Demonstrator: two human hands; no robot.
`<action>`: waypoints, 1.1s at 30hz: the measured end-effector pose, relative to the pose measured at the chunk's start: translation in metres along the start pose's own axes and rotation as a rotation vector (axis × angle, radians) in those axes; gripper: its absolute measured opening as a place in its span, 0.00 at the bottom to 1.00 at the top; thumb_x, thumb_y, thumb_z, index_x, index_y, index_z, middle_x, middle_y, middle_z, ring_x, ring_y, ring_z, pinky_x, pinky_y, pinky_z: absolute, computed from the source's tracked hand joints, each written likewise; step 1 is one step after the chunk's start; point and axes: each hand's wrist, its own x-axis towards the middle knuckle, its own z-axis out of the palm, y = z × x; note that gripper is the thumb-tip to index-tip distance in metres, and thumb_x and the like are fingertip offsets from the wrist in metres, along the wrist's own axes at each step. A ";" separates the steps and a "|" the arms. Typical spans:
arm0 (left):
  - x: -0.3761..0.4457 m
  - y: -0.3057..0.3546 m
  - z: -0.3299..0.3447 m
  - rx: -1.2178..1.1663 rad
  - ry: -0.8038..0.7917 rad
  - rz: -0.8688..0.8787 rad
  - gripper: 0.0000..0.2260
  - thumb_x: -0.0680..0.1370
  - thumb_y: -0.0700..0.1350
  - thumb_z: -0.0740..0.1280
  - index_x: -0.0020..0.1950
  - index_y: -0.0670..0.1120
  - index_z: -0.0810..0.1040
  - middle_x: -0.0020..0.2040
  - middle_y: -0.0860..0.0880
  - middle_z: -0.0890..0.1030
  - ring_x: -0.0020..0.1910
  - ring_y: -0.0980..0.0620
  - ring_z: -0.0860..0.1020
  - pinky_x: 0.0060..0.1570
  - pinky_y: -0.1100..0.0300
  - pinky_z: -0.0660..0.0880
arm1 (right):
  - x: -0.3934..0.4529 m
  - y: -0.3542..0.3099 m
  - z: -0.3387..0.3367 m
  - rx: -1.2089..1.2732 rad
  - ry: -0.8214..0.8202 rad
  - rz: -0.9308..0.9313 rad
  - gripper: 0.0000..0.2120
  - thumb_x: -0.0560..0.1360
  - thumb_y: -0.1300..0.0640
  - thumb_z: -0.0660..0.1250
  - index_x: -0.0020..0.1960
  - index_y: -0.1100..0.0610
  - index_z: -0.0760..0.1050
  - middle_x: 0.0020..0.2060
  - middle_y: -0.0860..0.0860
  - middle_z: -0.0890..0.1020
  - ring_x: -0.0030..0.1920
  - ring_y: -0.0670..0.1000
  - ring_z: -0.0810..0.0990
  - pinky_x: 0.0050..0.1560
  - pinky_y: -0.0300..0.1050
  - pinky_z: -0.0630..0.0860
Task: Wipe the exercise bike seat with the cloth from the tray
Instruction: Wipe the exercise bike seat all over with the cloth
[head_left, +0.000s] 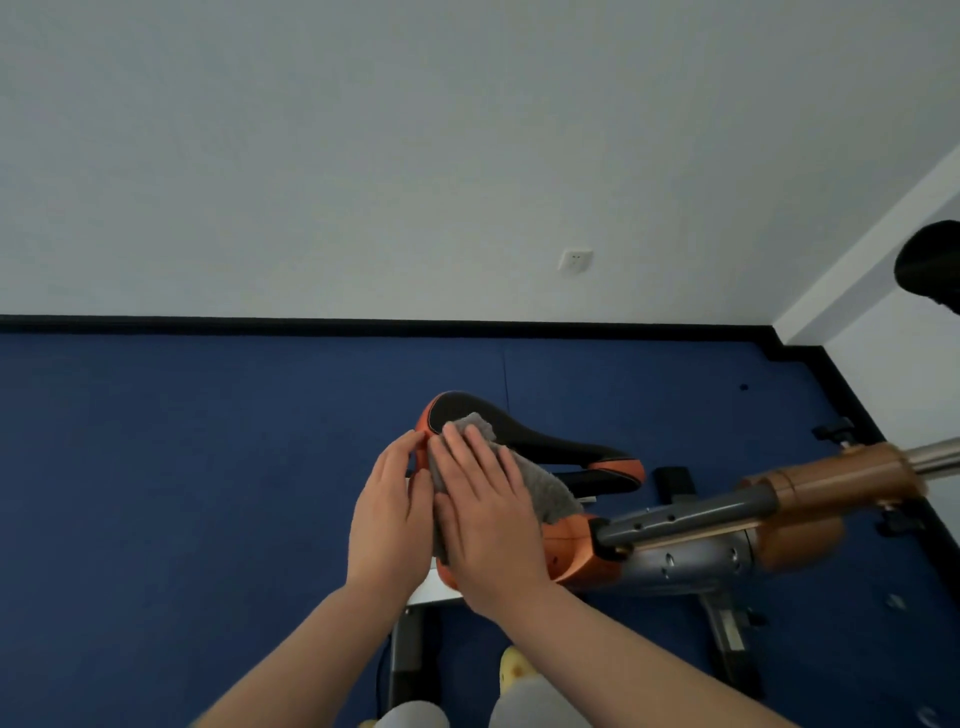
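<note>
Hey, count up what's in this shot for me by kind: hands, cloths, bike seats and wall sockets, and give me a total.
Hands: 2, the left hand beside the seat's edge and the right hand flat on the cloth
Cloths: 1, the grey cloth
Bike seats: 1, the black and orange seat
Wall sockets: 1, the white socket
Total: 5

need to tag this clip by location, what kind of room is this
Probably a home or small gym room: an exercise bike with an orange and black seat stands on blue floor matting beside plain white walls.
</note>
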 end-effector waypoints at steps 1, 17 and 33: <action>0.000 0.000 0.001 -0.006 0.005 -0.001 0.15 0.81 0.47 0.57 0.66 0.57 0.68 0.59 0.63 0.72 0.52 0.71 0.71 0.47 0.72 0.67 | -0.003 0.004 -0.002 -0.001 -0.024 -0.024 0.24 0.83 0.49 0.47 0.79 0.50 0.53 0.79 0.45 0.54 0.79 0.44 0.44 0.77 0.48 0.46; 0.000 0.010 0.036 0.218 0.096 0.117 0.22 0.78 0.46 0.60 0.72 0.51 0.61 0.75 0.55 0.59 0.73 0.52 0.56 0.61 0.54 0.69 | -0.012 0.122 -0.033 0.086 0.188 0.507 0.27 0.80 0.43 0.41 0.70 0.51 0.70 0.64 0.48 0.77 0.66 0.50 0.72 0.72 0.50 0.64; -0.001 0.002 0.045 0.270 0.242 0.165 0.22 0.76 0.52 0.55 0.70 0.53 0.64 0.72 0.57 0.65 0.70 0.54 0.63 0.55 0.47 0.77 | 0.019 0.130 -0.052 -0.097 -0.118 0.310 0.24 0.80 0.44 0.40 0.47 0.49 0.73 0.41 0.46 0.80 0.38 0.48 0.76 0.37 0.46 0.70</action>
